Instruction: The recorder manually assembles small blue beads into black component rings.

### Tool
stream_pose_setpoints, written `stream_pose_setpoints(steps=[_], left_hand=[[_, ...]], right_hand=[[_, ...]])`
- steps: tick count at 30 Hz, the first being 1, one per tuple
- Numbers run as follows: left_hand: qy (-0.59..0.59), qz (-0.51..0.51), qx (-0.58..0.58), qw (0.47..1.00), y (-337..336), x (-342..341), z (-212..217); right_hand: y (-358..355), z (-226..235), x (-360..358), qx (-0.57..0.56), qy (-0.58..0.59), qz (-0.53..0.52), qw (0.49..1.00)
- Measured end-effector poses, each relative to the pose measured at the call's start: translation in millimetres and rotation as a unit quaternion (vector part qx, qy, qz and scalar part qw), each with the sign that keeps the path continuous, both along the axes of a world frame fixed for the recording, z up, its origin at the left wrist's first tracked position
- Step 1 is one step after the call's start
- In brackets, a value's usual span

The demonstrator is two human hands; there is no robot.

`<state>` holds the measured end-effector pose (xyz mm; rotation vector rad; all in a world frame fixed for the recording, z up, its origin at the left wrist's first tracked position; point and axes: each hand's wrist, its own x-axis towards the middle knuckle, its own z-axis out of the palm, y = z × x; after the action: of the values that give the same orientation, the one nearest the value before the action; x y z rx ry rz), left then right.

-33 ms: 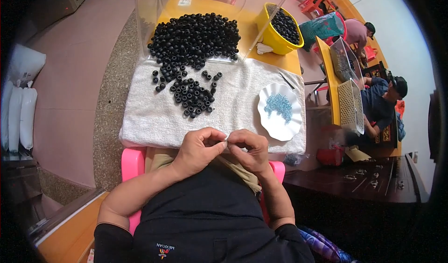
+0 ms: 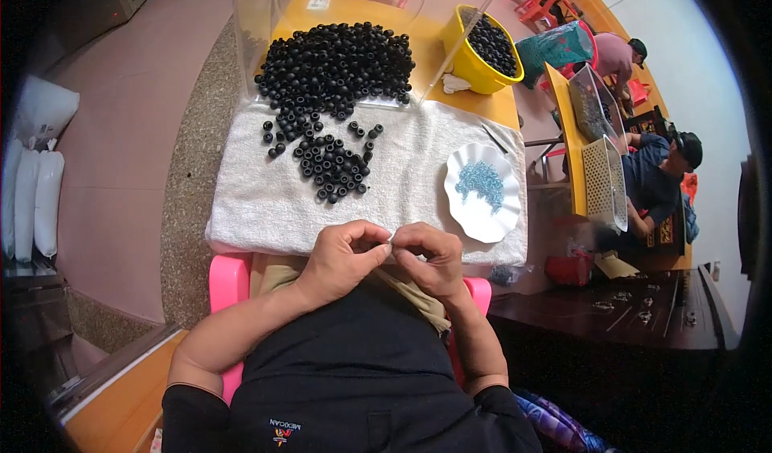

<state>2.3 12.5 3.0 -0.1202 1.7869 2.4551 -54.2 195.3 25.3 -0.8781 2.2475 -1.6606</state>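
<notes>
My left hand and my right hand meet fingertip to fingertip at the near edge of a white towel. Both pinch around something tiny and pale, too small to make out. Ahead of them on the towel lies a loose cluster of round black pieces with holes, like large beads. Beyond it, a big heap of the same black pieces spreads inside a clear-walled box. Right of my hands, a white scalloped plate holds small clear-blue pieces.
At the back right stands a yellow tub full of black pieces. Dark tweezers lie beside the plate. Farther right, two people sit at other tables, near a white perforated basket. White sacks stand on the floor at left.
</notes>
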Motion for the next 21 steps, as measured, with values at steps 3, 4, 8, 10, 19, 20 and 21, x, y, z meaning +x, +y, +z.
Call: stream_pose_setpoints(steps=[3, 4, 8, 10, 19, 20, 21], left_hand=[[-0.001, -0.016, -0.036, 0.999, -0.6, 0.6, 0.1], [0.010, -0.013, -0.056, 0.998, -0.4, 1.4, -0.6], [0.021, -0.017, -0.084, 0.996, -0.3, 2.5, 1.5], [0.023, -0.023, -0.090, 0.995, 0.0, 2.7, 1.7], [0.020, -0.034, -0.085, 0.996, -3.5, -0.1, -6.2], [0.009, -0.034, -0.051, 0.998, -3.6, -0.6, -6.3], [0.000, -0.037, -0.034, 0.999, -3.9, -0.7, -4.9]], right_hand=[[4.2, -7.9, -2.3, -0.042, -0.075, 0.009, 0.996], [4.6, -7.9, -2.1, -0.042, -0.075, 0.009, 0.996], [5.5, -9.0, -1.4, -0.073, -0.145, 0.004, 0.987], [6.2, -11.0, -0.6, -0.081, -0.155, -0.001, 0.985], [-8.3, -1.2, -1.8, 0.042, 0.267, 0.007, 0.963], [-8.7, -0.2, -0.7, 0.042, 0.302, 0.001, 0.952], [-8.9, -0.3, 1.0, 0.047, 0.341, -0.002, 0.939]])
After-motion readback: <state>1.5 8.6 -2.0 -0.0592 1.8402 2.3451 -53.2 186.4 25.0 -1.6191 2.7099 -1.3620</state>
